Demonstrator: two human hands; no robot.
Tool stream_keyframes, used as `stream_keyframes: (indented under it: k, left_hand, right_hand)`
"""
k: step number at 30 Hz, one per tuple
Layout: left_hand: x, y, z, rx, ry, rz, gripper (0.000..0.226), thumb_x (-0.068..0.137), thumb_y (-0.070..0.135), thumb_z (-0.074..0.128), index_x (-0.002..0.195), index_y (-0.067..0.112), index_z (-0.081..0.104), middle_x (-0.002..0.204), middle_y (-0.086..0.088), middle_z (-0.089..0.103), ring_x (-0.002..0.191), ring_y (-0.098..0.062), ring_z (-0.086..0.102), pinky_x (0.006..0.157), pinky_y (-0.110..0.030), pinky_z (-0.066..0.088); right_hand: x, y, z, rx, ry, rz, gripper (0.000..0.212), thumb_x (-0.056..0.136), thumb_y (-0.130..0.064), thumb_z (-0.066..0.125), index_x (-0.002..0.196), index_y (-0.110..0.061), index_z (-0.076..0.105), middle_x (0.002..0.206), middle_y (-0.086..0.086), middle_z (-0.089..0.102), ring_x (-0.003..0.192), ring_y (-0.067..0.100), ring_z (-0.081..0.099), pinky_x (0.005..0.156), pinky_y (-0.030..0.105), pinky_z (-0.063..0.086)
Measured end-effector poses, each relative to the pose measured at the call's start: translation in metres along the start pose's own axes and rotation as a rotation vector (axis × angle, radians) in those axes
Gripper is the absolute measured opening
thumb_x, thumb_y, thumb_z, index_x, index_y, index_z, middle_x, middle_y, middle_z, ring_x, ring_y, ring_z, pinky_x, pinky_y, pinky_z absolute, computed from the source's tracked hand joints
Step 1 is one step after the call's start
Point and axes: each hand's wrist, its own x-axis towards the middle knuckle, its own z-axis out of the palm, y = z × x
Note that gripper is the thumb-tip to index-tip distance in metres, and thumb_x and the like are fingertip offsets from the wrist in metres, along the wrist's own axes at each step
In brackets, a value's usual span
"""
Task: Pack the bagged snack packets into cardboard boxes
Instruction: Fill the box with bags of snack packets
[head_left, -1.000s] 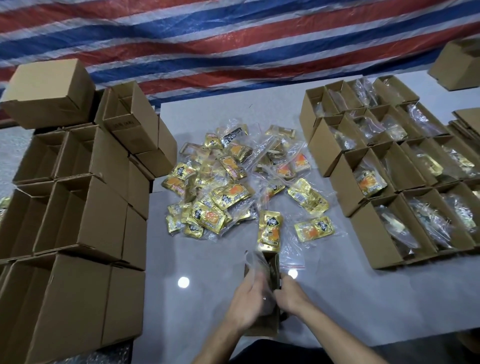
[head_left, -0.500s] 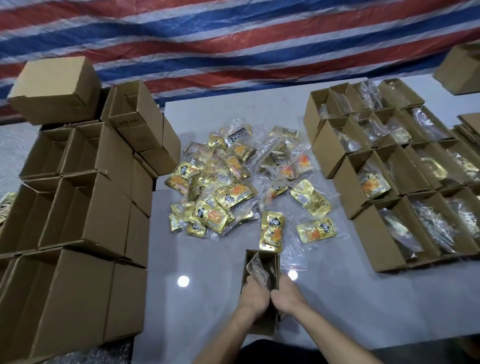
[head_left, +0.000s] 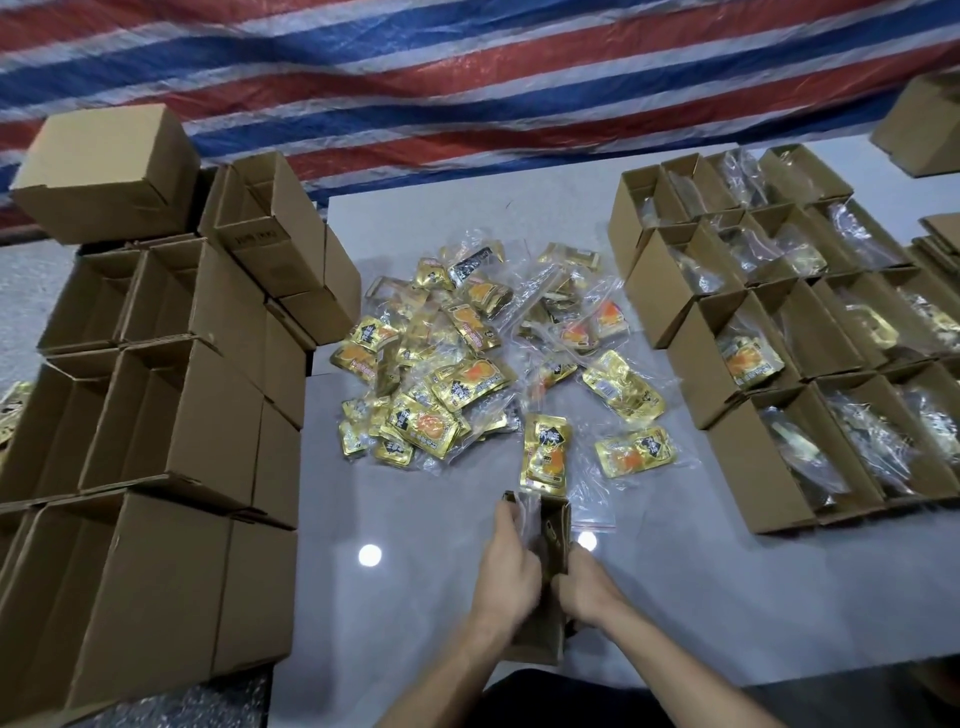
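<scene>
On the grey counter, left of your hands, stands a stack of empty brown cardboard boxes. Ahead and right are rows of open filled boxes, each showing a bag.

Progress is judged roughly midway, as a heap of clear-bagged gold snack packets ahead of your hands awaits packing.

A narrow brown cardboard box sits between your hands. Your left hand curls over its rim onto clear plastic; your right hand grips its side.

Packet lettering and box print are unreadable.

Gold-and-orange bagged snack packets lie heaped mid-table between stacked empty boxes at left and filled boxes at right, one open box standing upright near.
</scene>
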Motion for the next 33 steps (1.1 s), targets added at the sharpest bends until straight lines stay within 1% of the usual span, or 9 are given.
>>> stream_keyframes:
  k: [4,8,11,13,16,22,25,28,33]
  left_hand:
    - [-0.005,-0.027,0.011,0.149,-0.138,-0.069,0.030,0.092,0.002,0.043,0.120,0.009,0.036,0.121,-0.014,0.056,0.110,-0.032,0.058,0.090,-0.034,0.044]
    - [0.007,-0.024,0.013,0.047,-0.109,-0.150,0.030,0.094,0.024,0.050,0.118,0.018,0.033,0.119,-0.007,0.059,0.104,-0.027,0.059,0.084,-0.028,0.042]
    - [0.013,-0.026,0.019,-0.031,-0.076,-0.241,0.037,0.097,0.051,0.045,0.118,0.021,0.040,0.121,-0.009,0.062,0.111,-0.030,0.060,0.093,-0.035,0.045]
    - [0.014,-0.034,0.020,-0.059,-0.063,-0.291,0.047,0.102,0.052,0.034,0.135,0.019,0.040,0.132,-0.015,0.059,0.121,-0.034,0.056,0.103,-0.037,0.041]
    - [0.017,-0.035,0.013,-0.115,-0.067,-0.306,0.049,0.107,0.042,0.027,0.147,0.015,0.036,0.140,-0.014,0.054,0.129,-0.031,0.051,0.110,-0.036,0.036]
    - [0.001,-0.021,-0.003,0.219,0.013,-0.111,0.027,0.100,0.027,0.045,0.114,0.013,0.063,0.111,-0.008,0.066,0.106,-0.027,0.063,0.087,-0.032,0.050]
    - [-0.010,-0.014,-0.009,0.546,0.112,-0.067,0.027,0.099,0.030,0.043,0.112,0.017,0.063,0.115,-0.005,0.056,0.112,-0.025,0.056,0.091,-0.036,0.047]
    - [-0.008,-0.010,-0.017,0.502,0.130,-0.041,0.025,0.099,0.032,0.046,0.115,0.016,0.056,0.114,-0.006,0.062,0.108,-0.028,0.061,0.087,-0.038,0.049]
    - [-0.003,-0.014,-0.013,0.597,0.109,0.076,0.020,0.103,0.036,0.036,0.109,0.024,0.051,0.103,-0.005,0.069,0.100,-0.031,0.065,0.077,-0.037,0.048]
  right_hand:
    - [0.000,-0.002,0.003,0.007,-0.010,0.010,0.027,0.083,-0.004,0.044,0.106,-0.013,0.054,0.103,0.010,0.065,0.086,0.025,0.066,0.063,0.028,0.056]
    - [0.000,-0.003,0.004,0.010,0.014,-0.030,0.022,0.087,-0.011,0.053,0.108,-0.011,0.060,0.108,0.012,0.067,0.098,0.027,0.066,0.082,0.033,0.056]
    - [-0.002,-0.004,0.004,0.051,-0.002,-0.022,0.023,0.090,-0.011,0.051,0.111,-0.012,0.058,0.105,0.012,0.067,0.086,0.026,0.069,0.065,0.033,0.059]
    - [-0.003,-0.007,0.005,0.081,-0.025,0.001,0.022,0.090,-0.007,0.049,0.111,-0.013,0.054,0.100,0.013,0.066,0.077,0.027,0.070,0.051,0.032,0.057]
    - [-0.002,-0.014,0.009,0.093,-0.040,0.019,0.023,0.090,-0.005,0.048,0.111,-0.012,0.053,0.098,0.015,0.067,0.075,0.032,0.073,0.056,0.039,0.062]
    - [0.003,-0.013,0.011,0.067,-0.033,-0.001,0.019,0.087,-0.012,0.051,0.105,-0.014,0.055,0.098,0.011,0.068,0.085,0.027,0.069,0.062,0.032,0.058]
    - [0.005,-0.009,0.010,0.045,-0.036,-0.010,0.018,0.085,-0.009,0.052,0.101,-0.017,0.055,0.093,0.005,0.066,0.089,0.024,0.065,0.058,0.024,0.045]
    - [0.008,-0.006,0.008,0.016,-0.033,0.020,0.022,0.085,-0.013,0.051,0.107,-0.015,0.053,0.099,0.010,0.066,0.090,0.029,0.067,0.066,0.033,0.055]
    - [0.007,-0.001,0.009,-0.025,0.153,-0.066,0.062,0.083,-0.015,0.060,0.138,-0.027,0.032,0.125,0.007,0.055,0.108,0.031,0.060,0.084,0.038,0.051]
